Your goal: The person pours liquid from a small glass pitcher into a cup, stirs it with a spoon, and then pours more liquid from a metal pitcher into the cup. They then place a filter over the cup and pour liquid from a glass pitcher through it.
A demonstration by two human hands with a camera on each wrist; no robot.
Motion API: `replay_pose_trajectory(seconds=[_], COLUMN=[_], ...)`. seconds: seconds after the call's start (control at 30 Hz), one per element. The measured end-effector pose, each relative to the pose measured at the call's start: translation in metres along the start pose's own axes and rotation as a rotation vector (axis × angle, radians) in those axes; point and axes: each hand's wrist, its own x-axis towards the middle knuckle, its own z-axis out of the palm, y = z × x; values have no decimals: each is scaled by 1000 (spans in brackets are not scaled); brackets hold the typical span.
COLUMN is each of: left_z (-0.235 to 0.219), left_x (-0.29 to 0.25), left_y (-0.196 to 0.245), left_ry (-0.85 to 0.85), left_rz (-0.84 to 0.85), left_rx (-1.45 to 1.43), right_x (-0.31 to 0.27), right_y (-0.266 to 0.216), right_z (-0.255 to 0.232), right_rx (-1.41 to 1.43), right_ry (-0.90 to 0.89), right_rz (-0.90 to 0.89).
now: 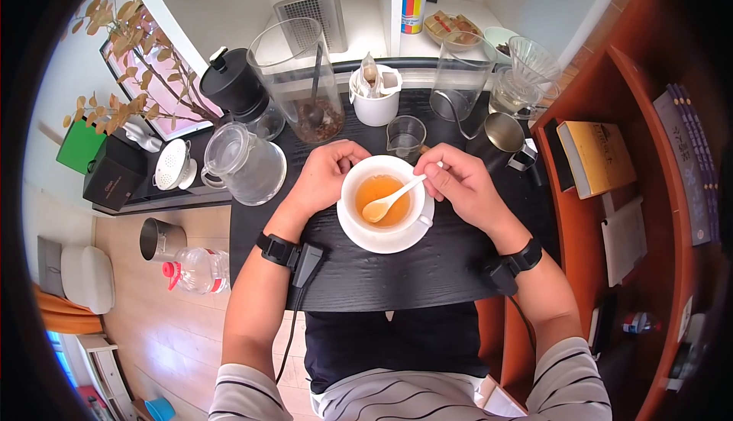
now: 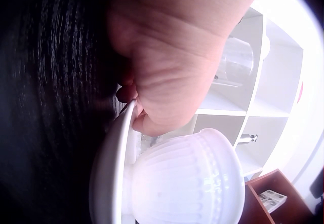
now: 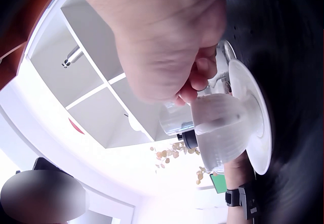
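A white cup (image 1: 349,200) of amber liquid stands on a white saucer (image 1: 382,246) on the black table. The left hand (image 1: 324,177) is at the far left of the saucer; the left wrist view shows this hand (image 2: 172,57) pinching the saucer's rim (image 2: 107,173) beside the ribbed cup (image 2: 190,178). Between thumb and fingers, the right hand (image 1: 464,186) holds the handle of a white spoon (image 1: 376,209), its bowl in the liquid. In the right wrist view the right hand (image 3: 167,46) is above the cup (image 3: 217,138), its fingertips partly hidden.
Behind the cup are a small glass pitcher (image 1: 405,135) and a white mug (image 1: 376,109) holding a drip bag. A lidded glass server (image 1: 248,169) and tall canister (image 1: 298,77) stand left; a metal jug (image 1: 504,132) stands right. Cables hang from both wrists.
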Motion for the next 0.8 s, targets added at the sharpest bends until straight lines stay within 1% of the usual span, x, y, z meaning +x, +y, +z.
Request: replay_pose_trajectory(seconds=[0.13,0.2,0.23,0.3,0.4,0.43,0.5,0.53,0.6,0.73,0.8], left_z=[0,0,0,0,0,0,0,0,0,0,0], left_x=[0,0,-1,0,0,-1,-1,0,0,-1,-1], left_y=[0,0,1,0,-1,-1,-2,-2,-1,2,2], left_ry=[2,2,1,-2,-6,-5,-2,1,2,1,3], left_rz=[5,3,1,0,1,3,8,15,15,7,10], left_rx=[-10,-9,-7,-14,-21,-21,-17,-13,-2,-4,-12], right_x=[2,4,4,5,5,5,6,6,6,4,4], right_y=[-2,1,2,3,0,0,-1,-1,-1,-1,0], right_z=[-1,-2,-3,-5,-4,-4,-2,-1,2,0,-3], right_rx=[65,212,212,254,274,275,230,230,129,115,149], right_ry=[11,43,41,39,34,33,49,48,78,97,65], right_rz=[19,20,21,77,87,88,148,148,120,85,97])
